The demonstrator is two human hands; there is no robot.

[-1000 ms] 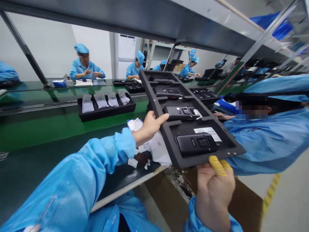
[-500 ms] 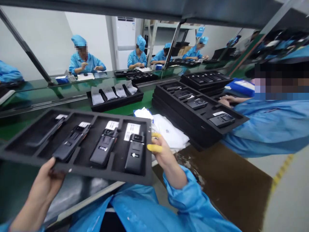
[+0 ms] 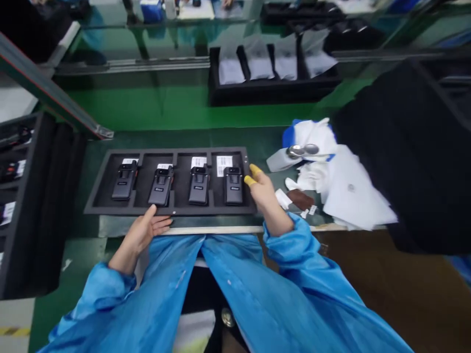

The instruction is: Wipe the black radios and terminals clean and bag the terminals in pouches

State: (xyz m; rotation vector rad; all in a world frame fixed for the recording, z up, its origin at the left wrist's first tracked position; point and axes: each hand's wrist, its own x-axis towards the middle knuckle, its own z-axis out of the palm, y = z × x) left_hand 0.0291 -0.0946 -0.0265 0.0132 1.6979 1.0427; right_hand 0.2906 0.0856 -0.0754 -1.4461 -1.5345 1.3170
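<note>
A black foam tray [image 3: 216, 210] lies on the dark green bench in front of me. Each compartment holds a black handheld device [image 3: 199, 189] with a clip-like block on its back, and a white barcode label [image 3: 224, 164] shows near its top. My left hand [image 3: 142, 233] is at the tray's front edge, thumb on the rim and fingers stretched out in front of it. Yellow covers are on two fingertips of my right hand [image 3: 267, 193], which grips the tray's right end. Part of that grip is hidden.
Stacked foam trays stand at the left [image 3: 51, 206] and right [image 3: 397, 147]. Right of my tray lie white cloths [image 3: 356, 191], a bottle [image 3: 283, 159] and small scraps [image 3: 300, 198]. Another tray [image 3: 274, 93] with white pouches sits behind; a metal post [image 3: 69, 93] rises at left.
The tray has swung from the stack on the right, across my front, down onto the bench. My left hand's fingers have come out from under it. My view has turned down and left.
</note>
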